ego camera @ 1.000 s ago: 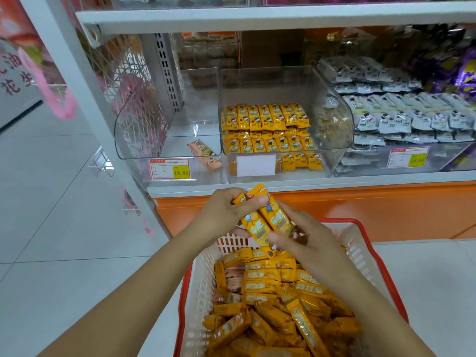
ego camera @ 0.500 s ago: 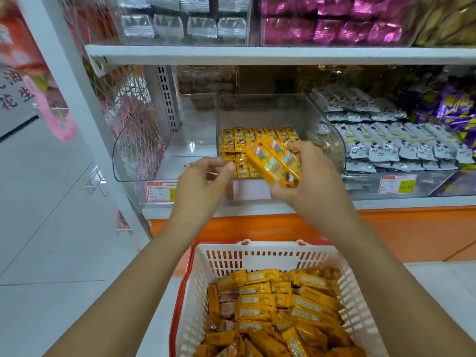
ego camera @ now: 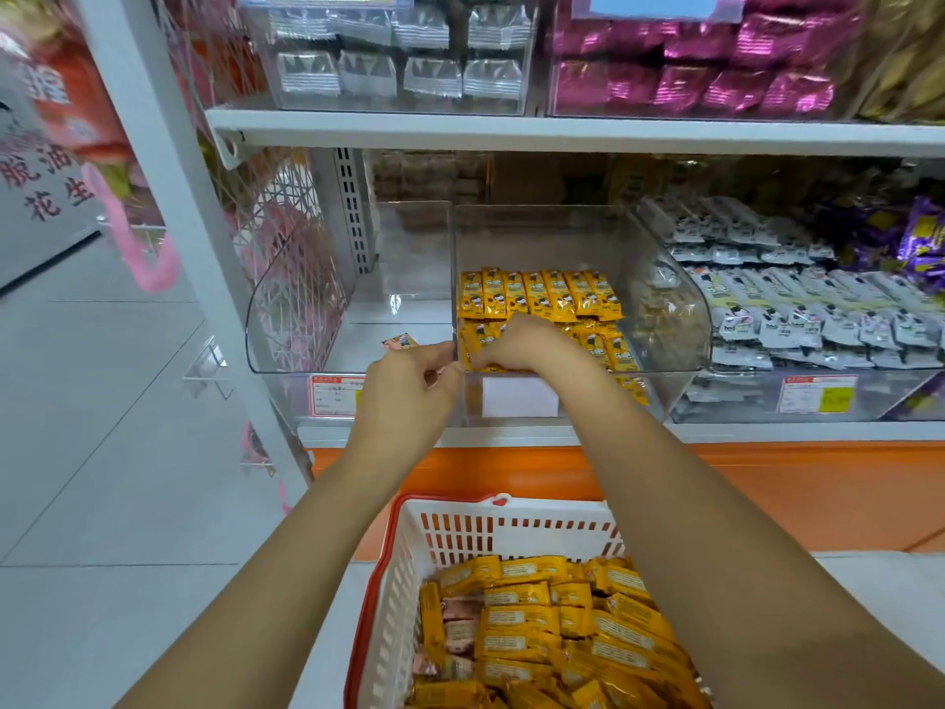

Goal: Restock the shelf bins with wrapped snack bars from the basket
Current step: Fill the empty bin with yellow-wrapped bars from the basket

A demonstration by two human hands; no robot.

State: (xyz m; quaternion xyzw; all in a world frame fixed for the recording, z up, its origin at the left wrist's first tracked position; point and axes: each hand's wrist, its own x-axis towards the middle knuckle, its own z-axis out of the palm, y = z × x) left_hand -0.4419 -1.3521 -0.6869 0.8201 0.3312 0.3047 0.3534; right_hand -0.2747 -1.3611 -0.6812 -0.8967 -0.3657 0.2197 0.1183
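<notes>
Yellow snack bars (ego camera: pixel 542 294) lie in rows in the middle clear bin (ego camera: pixel 665 309), at frame centre. The right hand (ego camera: pixel 526 345) reaches in over them with its fingers hidden, so I cannot tell its grasp. The left hand (ego camera: pixel 409 386) is curled at the bin's front left corner, its grip also unclear. More fill the basket (ego camera: pixel 460 529) at the bottom.

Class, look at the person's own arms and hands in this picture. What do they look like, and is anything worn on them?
The left hand and right hand are bare: no gloves, watch or bracelet show. The left forearm and right forearm are uncovered too, with no sleeve in view.
</notes>
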